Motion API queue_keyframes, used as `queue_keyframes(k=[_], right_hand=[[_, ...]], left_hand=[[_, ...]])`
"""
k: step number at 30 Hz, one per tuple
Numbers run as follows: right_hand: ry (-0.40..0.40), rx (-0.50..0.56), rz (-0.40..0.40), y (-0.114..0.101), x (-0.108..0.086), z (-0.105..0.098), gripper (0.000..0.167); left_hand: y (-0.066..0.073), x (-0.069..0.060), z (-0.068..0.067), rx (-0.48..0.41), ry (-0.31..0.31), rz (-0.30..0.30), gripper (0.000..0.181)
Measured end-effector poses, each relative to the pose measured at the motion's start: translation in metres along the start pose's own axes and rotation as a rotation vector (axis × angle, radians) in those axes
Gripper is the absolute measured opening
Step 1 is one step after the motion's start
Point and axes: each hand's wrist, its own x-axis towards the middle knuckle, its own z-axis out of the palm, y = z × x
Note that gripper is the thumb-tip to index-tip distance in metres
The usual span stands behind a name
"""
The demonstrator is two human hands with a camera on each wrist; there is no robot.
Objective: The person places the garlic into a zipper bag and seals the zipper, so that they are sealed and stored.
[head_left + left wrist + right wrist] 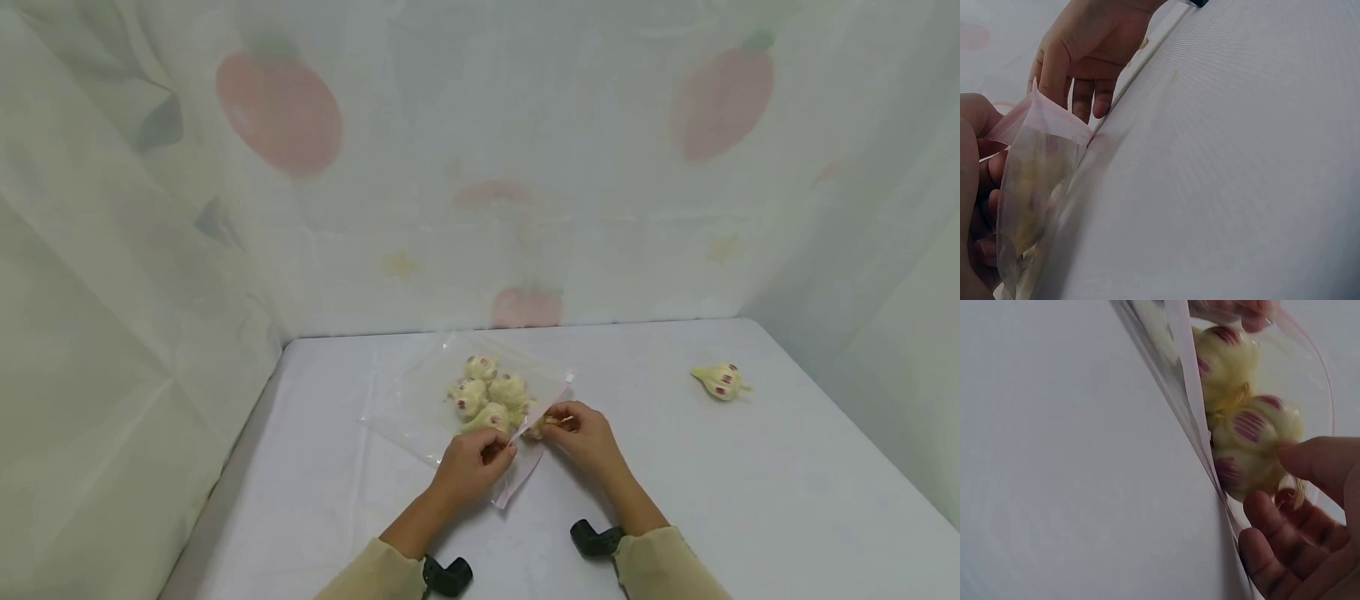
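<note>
A clear zip bag point(416, 412) with a pink-edged mouth lies on the table, its opening toward the right and front. Several garlic bulbs point(468, 397), pale with purple-red streaks, sit inside it. My left hand point(468, 462) pinches the lip of the bag and holds the mouth apart. At the opening, my right hand point(585, 437) holds another garlic bulb point(1257, 440) between thumb and fingers. That bulb is within the mouth, close against a second bulb in the right wrist view. In the left wrist view, the bag's pink strip point(1063, 122) stands between both hands.
A single garlic bulb point(722, 381) lies apart on the right side of the white table point(750, 483). Printed curtains point(420, 150) hang behind and at both sides. Dark wrist devices point(596, 540) sit by both sleeves.
</note>
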Motion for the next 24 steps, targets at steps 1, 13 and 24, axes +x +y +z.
queue_keyframes(k=[1, 13, 24], right_hand=[[0.009, 0.0, 0.009, 0.0, 0.0, 0.001, 0.021], [0.048, 0.073, 0.111, -0.005, -0.002, 0.013, 0.018], [-0.048, 0.059, 0.027, -0.004, -0.003, 0.017, 0.034]], left_hand=[[0.0, 0.0, 0.0, -0.001, -0.001, -0.002, 0.009], [-0.001, -0.001, 0.001, -0.002, -0.003, -0.022, 0.009], [0.001, 0.0, 0.001, -0.005, -0.002, -0.008, 0.006]])
